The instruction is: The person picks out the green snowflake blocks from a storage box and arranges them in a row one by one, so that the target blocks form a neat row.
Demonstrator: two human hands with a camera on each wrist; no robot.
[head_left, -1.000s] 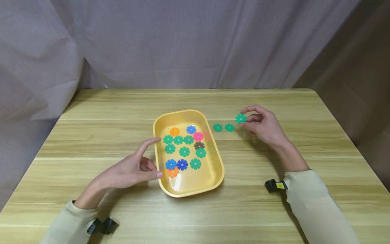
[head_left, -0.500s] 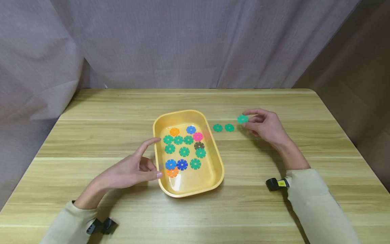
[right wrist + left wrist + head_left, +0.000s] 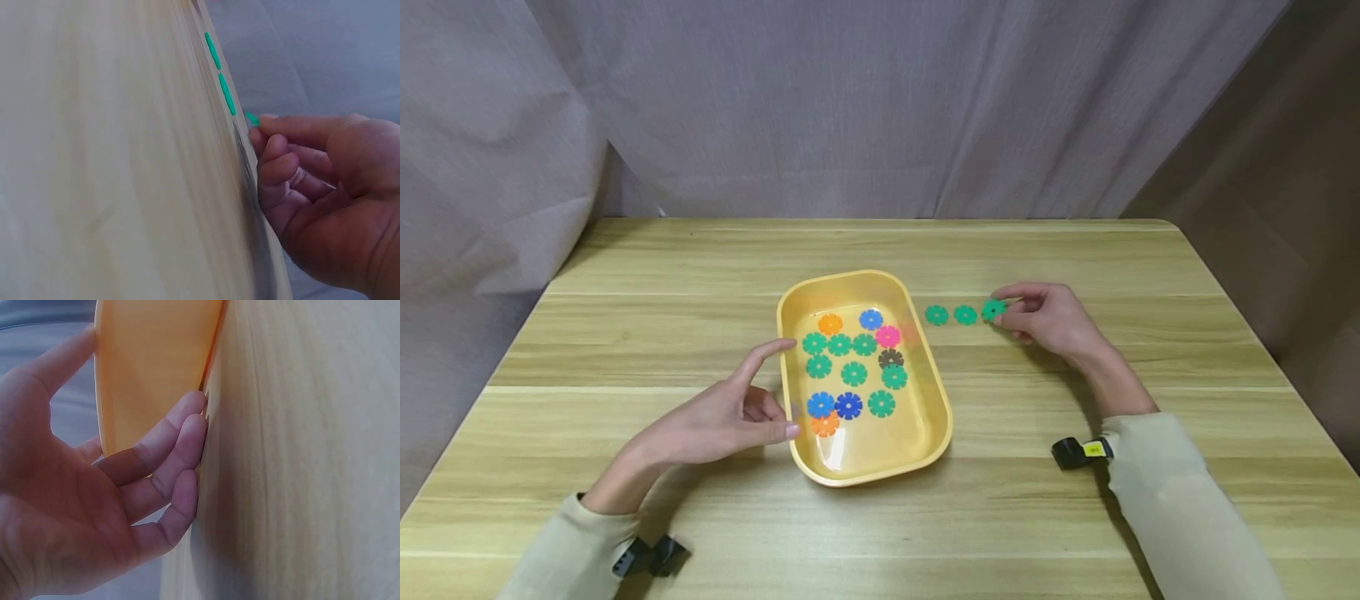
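In the head view, my right hand [image 3: 1052,321] pinches a green snowflake disc [image 3: 993,309] between thumb and fingertips, at the right end of a short row. Two more green discs, the near one [image 3: 966,315] and the far one [image 3: 936,315], lie flat on the table. The right wrist view shows the held disc [image 3: 252,119] edge-on, close to the tabletop. My left hand [image 3: 715,421] holds the left rim of a yellow tray [image 3: 936,379], thumb and index finger at the rim. The left wrist view has its other fingers bent against the tray's outer side [image 3: 150,369].
Several snowflake discs lie inside the tray: green [image 3: 853,373], blue [image 3: 848,406], orange [image 3: 830,324], pink [image 3: 887,337] and dark brown [image 3: 891,358]. The wooden table [image 3: 1037,517] ends at a grey curtain [image 3: 865,108]. Black cameras sit at both wrists.
My right hand has lowered the held green disc toward the table, bringing it into line with the other two. My left hand and the tray have not moved.
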